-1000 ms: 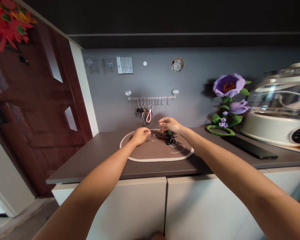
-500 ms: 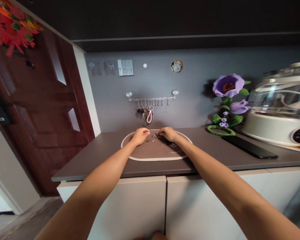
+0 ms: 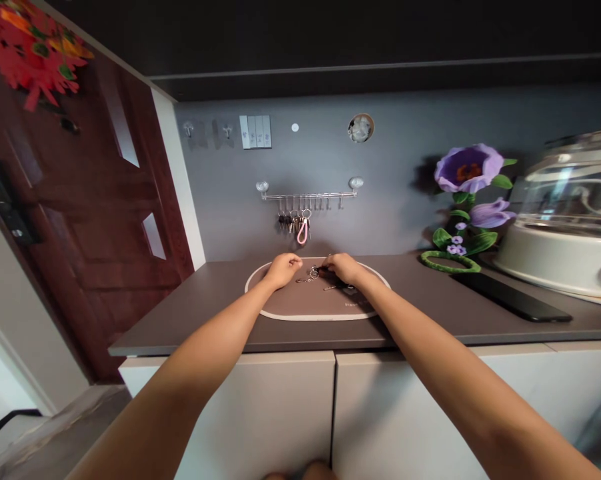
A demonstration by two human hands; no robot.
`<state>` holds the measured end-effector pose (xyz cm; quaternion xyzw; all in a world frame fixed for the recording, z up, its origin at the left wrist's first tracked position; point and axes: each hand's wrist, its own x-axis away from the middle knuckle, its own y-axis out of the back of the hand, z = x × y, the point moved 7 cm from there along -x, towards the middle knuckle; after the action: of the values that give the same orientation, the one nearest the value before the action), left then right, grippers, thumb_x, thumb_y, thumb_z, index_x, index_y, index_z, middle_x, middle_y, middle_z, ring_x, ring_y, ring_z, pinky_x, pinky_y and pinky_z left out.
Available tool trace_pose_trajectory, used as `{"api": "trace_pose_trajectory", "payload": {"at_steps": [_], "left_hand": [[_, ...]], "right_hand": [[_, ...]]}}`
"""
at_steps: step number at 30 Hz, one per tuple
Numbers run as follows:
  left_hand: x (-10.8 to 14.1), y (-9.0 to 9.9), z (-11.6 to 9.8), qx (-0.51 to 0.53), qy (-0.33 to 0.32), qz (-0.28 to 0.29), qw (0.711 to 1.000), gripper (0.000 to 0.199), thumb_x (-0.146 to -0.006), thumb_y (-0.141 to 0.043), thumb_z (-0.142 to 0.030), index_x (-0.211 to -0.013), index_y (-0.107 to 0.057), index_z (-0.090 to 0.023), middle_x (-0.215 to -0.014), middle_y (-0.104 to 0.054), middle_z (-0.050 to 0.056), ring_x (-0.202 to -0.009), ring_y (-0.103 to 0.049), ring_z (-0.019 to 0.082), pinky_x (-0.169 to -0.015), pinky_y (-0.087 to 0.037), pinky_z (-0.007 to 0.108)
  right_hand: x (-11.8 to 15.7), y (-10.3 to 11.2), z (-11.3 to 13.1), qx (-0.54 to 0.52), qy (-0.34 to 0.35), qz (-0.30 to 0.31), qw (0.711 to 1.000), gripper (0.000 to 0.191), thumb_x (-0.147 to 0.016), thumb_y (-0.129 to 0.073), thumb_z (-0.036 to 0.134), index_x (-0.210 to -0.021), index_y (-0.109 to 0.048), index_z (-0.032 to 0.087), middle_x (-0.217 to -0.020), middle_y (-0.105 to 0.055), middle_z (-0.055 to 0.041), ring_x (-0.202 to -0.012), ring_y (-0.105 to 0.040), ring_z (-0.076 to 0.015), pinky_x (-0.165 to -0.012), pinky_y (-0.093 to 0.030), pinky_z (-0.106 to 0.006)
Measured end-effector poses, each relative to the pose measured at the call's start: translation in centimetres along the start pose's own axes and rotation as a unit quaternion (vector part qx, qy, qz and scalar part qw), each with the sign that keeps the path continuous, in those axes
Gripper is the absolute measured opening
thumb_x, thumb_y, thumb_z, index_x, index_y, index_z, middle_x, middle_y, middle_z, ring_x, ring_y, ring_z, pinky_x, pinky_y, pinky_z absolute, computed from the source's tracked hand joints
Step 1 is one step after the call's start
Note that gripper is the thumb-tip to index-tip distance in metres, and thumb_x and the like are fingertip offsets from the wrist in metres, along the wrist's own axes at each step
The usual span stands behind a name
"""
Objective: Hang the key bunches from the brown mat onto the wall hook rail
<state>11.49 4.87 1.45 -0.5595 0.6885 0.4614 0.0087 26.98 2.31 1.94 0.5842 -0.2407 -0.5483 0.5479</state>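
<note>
Over the brown oval mat (image 3: pixel 305 303), my left hand (image 3: pixel 283 271) has its fingers curled together. Whatever they may hold is hidden or too small to make out. Across from it, my right hand (image 3: pixel 344 268) is closed on a key ring (image 3: pixel 314 272) at its dark brown end, and the metal ring points toward my left hand. Loose keys (image 3: pixel 333 287) lie on the mat below and partly behind my right hand. On the wall above the mat, several keys (image 3: pixel 291 221) and a pink loop strap (image 3: pixel 303 232) hang from a clear hook rail (image 3: pixel 310 196).
The mat lies on a dark countertop (image 3: pixel 180 307) over white cabinet doors. To the right stand a purple flower ornament (image 3: pixel 467 170), a black phone (image 3: pixel 520 297) and a white appliance (image 3: pixel 555 257) with a clear cover. A dark shelf overhangs above; a red-brown door (image 3: pixel 110 267) is at left.
The view has shifted slightly, so the scene sits a little further right. More of the dark end of the key ring shows at my right fingertips. My left hand keeps nearly the same pose.
</note>
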Motion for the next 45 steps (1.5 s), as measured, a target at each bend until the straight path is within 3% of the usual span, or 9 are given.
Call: {"api": "trace_pose_trajectory", "payload": {"at_steps": [13,26,32,45], "left_hand": [[0.0,0.4,-0.2,0.016,0.014,-0.013,1.0,0.018,-0.075,-0.05,-0.023,-0.084,-0.063,-0.014,-0.086,-0.065,0.006,-0.075,-0.058,0.014,-0.073,-0.043,0.025],[0.2,0.6,-2.9,0.049,-0.052,-0.017,0.997,0.026,-0.079,-0.045,-0.031,-0.087,-0.062,-0.014,-0.084,-0.064,0.004,-0.074,-0.055,0.013,-0.072,-0.042,0.024],[0.2,0.8,-3.6,0.022,-0.067,-0.036,0.997,0.024,-0.074,-0.052,-0.032,-0.086,-0.063,-0.015,-0.086,-0.061,0.004,-0.074,-0.054,0.012,-0.072,-0.041,0.023],[0.1,2.3,-4.2,-0.004,-0.11,-0.097,0.989,0.02,-0.08,-0.045,-0.024,-0.084,-0.063,-0.016,-0.082,-0.058,0.004,-0.08,-0.052,0.013,-0.076,-0.039,0.023]], "right_hand": [[0.5,1.6,0.6,-0.077,0.004,-0.083,0.994,0.028,-0.077,-0.044,0.016,-0.097,-0.062,0.018,-0.098,-0.064,-0.0071,-0.09,-0.058,-0.0178,-0.08,-0.039,-0.025],[1.1,3.5,1.9,-0.162,-0.034,-0.15,0.975,0.027,-0.077,-0.044,0.019,-0.097,-0.062,0.017,-0.076,-0.065,-0.0046,-0.075,-0.059,-0.0156,-0.071,-0.043,-0.025],[1.0,3.6,2.1,-0.21,-0.029,-0.178,0.961,0.026,-0.078,-0.044,0.024,-0.096,-0.062,0.017,-0.078,-0.064,-0.0046,-0.073,-0.059,-0.0148,-0.07,-0.045,-0.026],[0.9,3.5,1.5,-0.276,-0.05,-0.198,0.939,0.026,-0.077,-0.046,0.032,-0.095,-0.059,0.018,-0.075,-0.062,-0.0042,-0.066,-0.058,-0.0139,-0.064,-0.047,-0.026]]}}
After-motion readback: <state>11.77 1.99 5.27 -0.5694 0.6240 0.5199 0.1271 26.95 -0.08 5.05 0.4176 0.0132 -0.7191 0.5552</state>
